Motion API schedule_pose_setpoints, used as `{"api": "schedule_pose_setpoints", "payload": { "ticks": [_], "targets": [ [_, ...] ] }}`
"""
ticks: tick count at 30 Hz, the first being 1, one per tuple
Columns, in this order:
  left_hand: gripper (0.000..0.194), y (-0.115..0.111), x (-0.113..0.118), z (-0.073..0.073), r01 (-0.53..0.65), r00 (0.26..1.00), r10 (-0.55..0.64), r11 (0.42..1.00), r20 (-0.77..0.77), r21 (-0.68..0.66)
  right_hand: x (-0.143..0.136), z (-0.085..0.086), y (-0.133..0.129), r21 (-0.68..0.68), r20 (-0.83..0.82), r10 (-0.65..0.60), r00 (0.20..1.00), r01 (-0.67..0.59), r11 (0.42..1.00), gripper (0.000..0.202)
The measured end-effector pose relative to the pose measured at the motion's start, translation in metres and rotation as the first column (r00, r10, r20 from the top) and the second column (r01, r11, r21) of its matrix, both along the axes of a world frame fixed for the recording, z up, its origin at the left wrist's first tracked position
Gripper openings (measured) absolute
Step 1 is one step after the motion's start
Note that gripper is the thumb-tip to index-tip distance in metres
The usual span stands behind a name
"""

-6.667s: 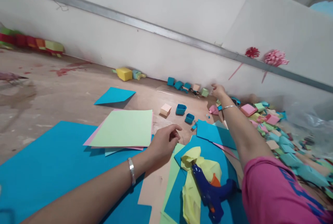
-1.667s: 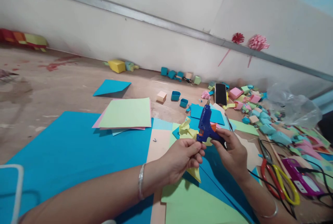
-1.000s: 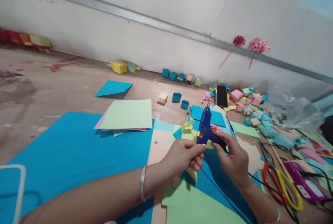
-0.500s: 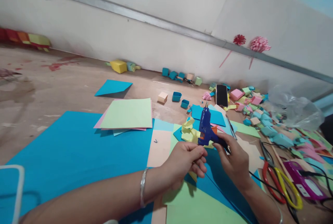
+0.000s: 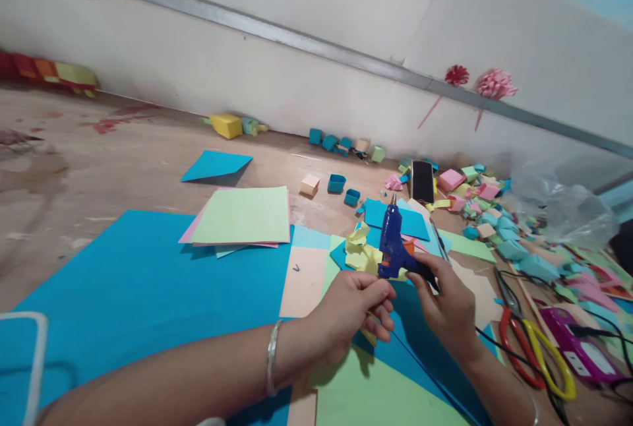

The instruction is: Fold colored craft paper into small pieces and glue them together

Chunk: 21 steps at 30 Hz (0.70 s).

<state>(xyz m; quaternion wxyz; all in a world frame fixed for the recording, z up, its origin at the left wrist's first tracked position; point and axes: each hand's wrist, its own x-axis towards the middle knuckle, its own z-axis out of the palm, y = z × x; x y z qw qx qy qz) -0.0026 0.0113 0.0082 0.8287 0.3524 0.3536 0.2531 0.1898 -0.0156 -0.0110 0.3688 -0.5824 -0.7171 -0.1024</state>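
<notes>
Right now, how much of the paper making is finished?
The yellow paper shape by the wall looks done. The right hand holds the glue gun, nozzle up, with the left hand at its back end. Maybe left: two small blue boxes stand open, and the green-topped stack of sheets lies flat. I can't tell how much that makes altogether.

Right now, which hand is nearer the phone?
Right. The right hand, holding the glue gun, is in front of the phone; the left hand is farther, to its left.
</notes>
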Motion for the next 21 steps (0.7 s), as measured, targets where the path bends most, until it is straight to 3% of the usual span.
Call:
{"api": "schedule_pose_setpoints", "payload": {
  "ticks": [9, 21],
  "targets": [
    [0.021, 0.0009, -0.0001, 0.0055, 0.005, 0.999, -0.005, 1.0, -0.052, 0.014, -0.0007, 0.001, 0.001, 0.044, 0.015, 0.016, 1.0, -0.017, 0.999, 0.021],
    [0.017, 0.0024, 0.0007, -0.002, -0.066, 0.997, 0.066, 0.998, -0.05, 0.004, -0.0051, 0.0022, -0.0007, 0.069, 0.016, -0.018, 1.0, 0.017, 0.998, 0.019]
  ]
}}
